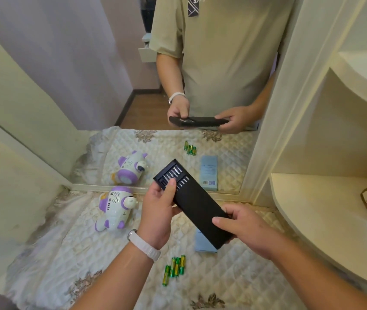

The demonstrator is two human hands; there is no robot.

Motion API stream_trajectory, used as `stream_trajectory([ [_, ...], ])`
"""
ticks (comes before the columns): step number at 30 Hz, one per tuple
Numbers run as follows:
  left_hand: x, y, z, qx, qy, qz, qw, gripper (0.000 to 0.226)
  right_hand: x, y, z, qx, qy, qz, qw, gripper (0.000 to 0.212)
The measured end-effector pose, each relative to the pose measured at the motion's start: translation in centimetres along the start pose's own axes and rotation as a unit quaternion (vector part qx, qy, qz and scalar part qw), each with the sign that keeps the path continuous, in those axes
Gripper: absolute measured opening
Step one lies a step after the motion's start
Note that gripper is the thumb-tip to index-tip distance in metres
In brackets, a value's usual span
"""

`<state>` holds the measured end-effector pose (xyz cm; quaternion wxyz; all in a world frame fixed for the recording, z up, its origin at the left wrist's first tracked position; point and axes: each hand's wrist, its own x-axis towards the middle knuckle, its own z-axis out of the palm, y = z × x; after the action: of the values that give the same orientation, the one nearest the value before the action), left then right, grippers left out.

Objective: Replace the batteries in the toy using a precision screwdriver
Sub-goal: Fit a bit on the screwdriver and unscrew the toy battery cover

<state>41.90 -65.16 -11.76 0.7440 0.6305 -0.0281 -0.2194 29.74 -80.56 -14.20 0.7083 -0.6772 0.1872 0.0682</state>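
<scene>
Both hands hold a long black screwdriver case (197, 203) up off the quilted cloth (111, 271), slanting away from the body. The right hand (243, 229) is clamped around the near end of the outer sleeve, fingers under and thumb on top, so the sleeve stays put while the inner tray is worked out of the far end. The left hand (159, 217) grips the case beyond that, its thumb pressed on the exposed tray (173, 173), where a row of silver bits shows; the thumb seems placed there to slide the tray further out, or to pick a bit.

The toy (115, 208), a white and purple plane, rests on the cloth left of the left hand and well clear of both grips, untouched. Four green batteries (174, 268) lie loose on the cloth below the hands, close to the body, within easy reach for later. A pale blue box (203, 241) lies flat under the right-hand end of the case. I judge the job is at its start: the tool is not yet chosen
</scene>
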Motion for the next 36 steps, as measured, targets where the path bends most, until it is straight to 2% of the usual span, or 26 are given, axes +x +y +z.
stream_trajectory([
  [9,-0.6,-0.2,-0.6,0.016,0.010,-0.018,1.000,0.023,-0.1,0.3,1.3,0.010,0.042,0.002,0.999,0.017],
  [17,-1.7,0.0,-2.6,-0.001,0.048,-0.009,0.999,0.016,-1.3,0.5,2.8,-0.028,0.033,-0.028,0.999,0.021],
  [22,-0.1,1.1,-7.7,-0.027,0.125,-0.005,0.992,0.020,-1.8,1.3,3.0,-0.096,0.006,0.007,0.995,0.025],
  [25,0.5,1.1,-10.2,-0.013,0.147,-0.007,0.989,0.018,-1.6,1.8,3.0,-0.127,0.025,0.019,0.991,0.027],
  [27,0.6,1.0,-11.1,0.006,0.139,-0.013,0.990,0.021,-0.9,2.0,3.4,-0.173,0.053,0.020,0.983,0.027],
  [30,0.7,0.4,-12.1,0.019,0.118,-0.041,0.992,0.012,1.1,2.4,4.6,-0.236,0.081,0.016,0.968,0.025],
  [33,1.2,-0.3,-12.9,0.016,0.104,-0.072,0.992,0.010,3.5,2.9,5.9,-0.284,0.074,0.024,0.956,0.023],
  [36,2.0,-0.9,-14.1,0.018,0.091,-0.104,0.990,0.016,6.5,3.6,7.1,-0.351,0.047,0.021,0.935,0.022],
])
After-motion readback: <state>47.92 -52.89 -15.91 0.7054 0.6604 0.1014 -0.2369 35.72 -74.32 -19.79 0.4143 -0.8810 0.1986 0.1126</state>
